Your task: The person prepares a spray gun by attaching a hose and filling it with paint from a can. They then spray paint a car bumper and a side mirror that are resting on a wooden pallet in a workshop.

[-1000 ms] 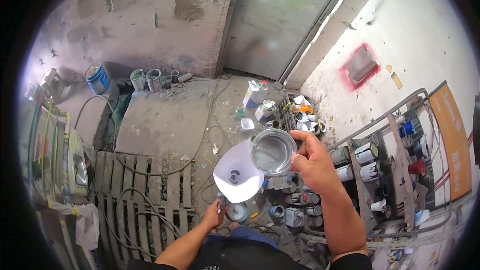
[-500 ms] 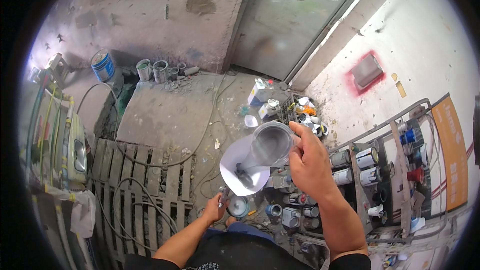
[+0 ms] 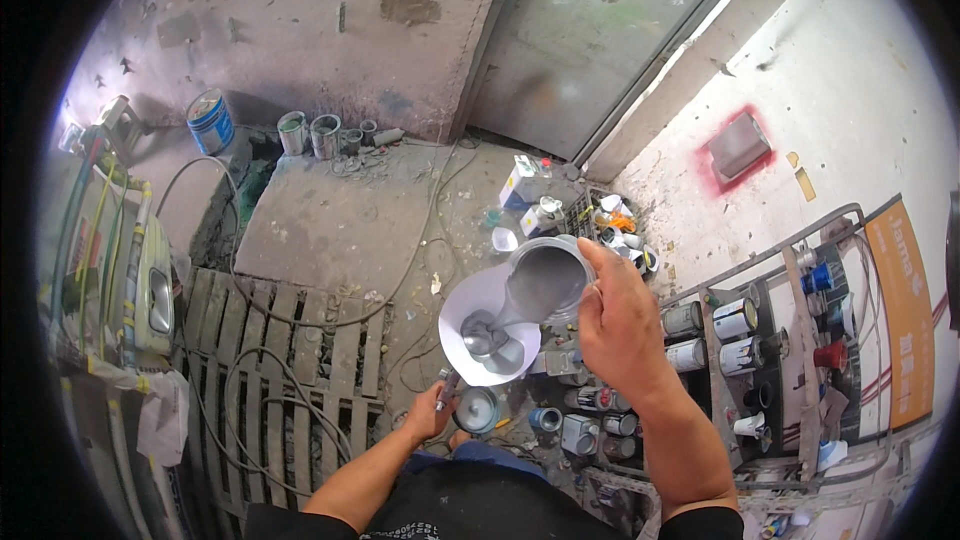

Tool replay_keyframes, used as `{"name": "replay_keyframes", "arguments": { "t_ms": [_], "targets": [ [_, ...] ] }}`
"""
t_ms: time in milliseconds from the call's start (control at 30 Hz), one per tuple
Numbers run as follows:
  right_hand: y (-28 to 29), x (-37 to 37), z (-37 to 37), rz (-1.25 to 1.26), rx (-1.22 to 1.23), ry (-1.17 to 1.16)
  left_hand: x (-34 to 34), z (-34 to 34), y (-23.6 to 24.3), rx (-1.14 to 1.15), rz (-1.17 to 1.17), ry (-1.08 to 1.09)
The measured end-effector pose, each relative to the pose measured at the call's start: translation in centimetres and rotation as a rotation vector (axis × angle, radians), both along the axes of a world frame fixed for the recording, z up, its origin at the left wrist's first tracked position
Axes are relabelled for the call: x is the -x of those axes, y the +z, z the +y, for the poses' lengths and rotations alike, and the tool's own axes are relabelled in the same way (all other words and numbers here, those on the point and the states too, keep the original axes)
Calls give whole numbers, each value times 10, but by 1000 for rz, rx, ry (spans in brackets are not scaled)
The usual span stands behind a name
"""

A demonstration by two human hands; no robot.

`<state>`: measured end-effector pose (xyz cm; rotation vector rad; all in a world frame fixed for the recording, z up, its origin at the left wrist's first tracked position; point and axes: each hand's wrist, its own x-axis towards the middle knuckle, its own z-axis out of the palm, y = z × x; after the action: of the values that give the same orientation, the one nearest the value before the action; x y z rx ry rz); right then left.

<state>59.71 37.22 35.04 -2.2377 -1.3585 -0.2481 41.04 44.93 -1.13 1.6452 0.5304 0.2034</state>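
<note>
My right hand [image 3: 628, 335] grips a clear cup [image 3: 572, 312] of grey paint, tilted down to the left. A stream of grey paint [image 3: 507, 322] runs from its lip into a white paper strainer [image 3: 462, 308] just below it. Grey paint pools inside the strainer. Lower left, my left hand [image 3: 428, 414] is closed round a metal spray gun [image 3: 447, 389], right beneath the strainer's edge; most of the gun is hidden under the strainer. A round tin [image 3: 478, 410] with pale grey contents stands below, beside the left hand.
At the right a metal rack [image 3: 810, 380] carries several paint cans [image 3: 735, 318]. White jugs [image 3: 525, 183] and a crate [image 3: 582, 212] of waste stand ahead. Wooden pallets [image 3: 270, 370] with a hose [image 3: 300, 323] across them lie left. A blue tin [image 3: 209, 124] sits by the wall.
The cup in my right hand has tipped further, and more grey paint now fills the strainer. My left hand has stayed nearly in place.
</note>
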Motion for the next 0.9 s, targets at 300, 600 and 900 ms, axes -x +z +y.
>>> {"name": "replay_keyframes", "arguments": {
  "t_ms": [300, 600, 900],
  "targets": [
    [-1, 6, 4, -46, 24, 36, -1, 2, 3, 4, 39, -8],
    [-12, 6, 2, -181, 39, 69, -6, 1, 0, 29, 71, -9],
    [-15, 10, 3, -294, 9, 125, -4, 4, 4, 11, 52, -3]
  ]
}}
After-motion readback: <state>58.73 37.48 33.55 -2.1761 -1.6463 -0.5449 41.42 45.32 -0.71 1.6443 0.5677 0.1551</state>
